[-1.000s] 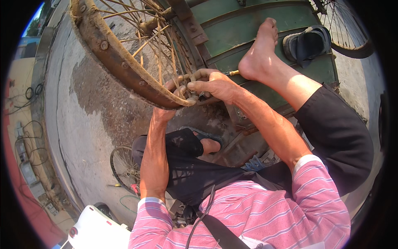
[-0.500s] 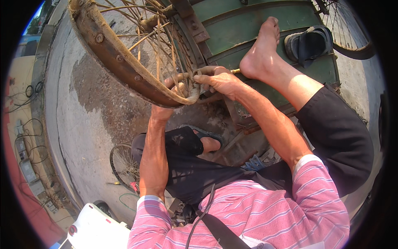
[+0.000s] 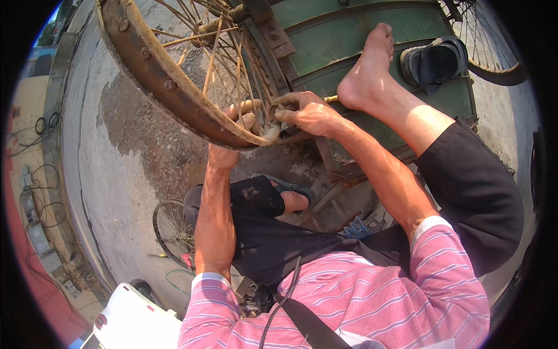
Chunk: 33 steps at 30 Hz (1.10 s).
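A rusty, mud-caked spoked wheel rim with no tyre stands at the upper left, its near end between my hands. My left hand is closed around the lower part of this rim, fingers curled over the edge among the spokes. On the rim's right side, my right hand is closed, thumb and forefinger pinching at the edge by the spoke ends. Whether a small part sits in that pinch is hidden.
A green metal panel lies beyond, bearing my bare foot and a dark sandal. Another spoked wheel stands far right, and a smaller wheel lower left. A white casing is near my left elbow.
The rim has turned a little, its nipple heads and spokes shifting position. My left hand has shifted slightly left; my right thumb and forefinger have moved slightly at the rim.
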Each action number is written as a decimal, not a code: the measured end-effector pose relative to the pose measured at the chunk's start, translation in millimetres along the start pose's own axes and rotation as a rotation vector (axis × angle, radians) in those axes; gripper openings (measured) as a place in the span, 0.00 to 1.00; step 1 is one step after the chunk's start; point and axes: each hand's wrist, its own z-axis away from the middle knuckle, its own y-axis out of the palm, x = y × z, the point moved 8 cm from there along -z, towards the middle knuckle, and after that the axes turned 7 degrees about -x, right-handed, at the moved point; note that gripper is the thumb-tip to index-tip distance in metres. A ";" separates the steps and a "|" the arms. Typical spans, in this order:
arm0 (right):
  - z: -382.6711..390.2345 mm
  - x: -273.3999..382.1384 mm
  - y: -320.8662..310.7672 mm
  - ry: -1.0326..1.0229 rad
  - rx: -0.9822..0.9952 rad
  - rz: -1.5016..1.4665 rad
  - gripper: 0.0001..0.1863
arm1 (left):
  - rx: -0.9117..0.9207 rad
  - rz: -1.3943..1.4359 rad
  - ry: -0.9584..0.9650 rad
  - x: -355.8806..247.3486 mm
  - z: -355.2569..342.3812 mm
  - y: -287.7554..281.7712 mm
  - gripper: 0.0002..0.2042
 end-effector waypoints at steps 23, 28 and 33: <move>-4.7 10.2 7.7 -0.038 -0.003 0.040 0.27 | 0.029 0.041 0.004 7.5 -3.5 -1.0 0.18; -5.2 7.7 9.5 -0.021 -0.006 0.007 0.26 | 0.015 0.038 0.002 7.8 -5.1 0.7 0.17; -4.9 14.7 12.6 -0.072 -0.009 0.094 0.27 | 0.056 0.094 -0.004 7.4 -3.9 0.4 0.16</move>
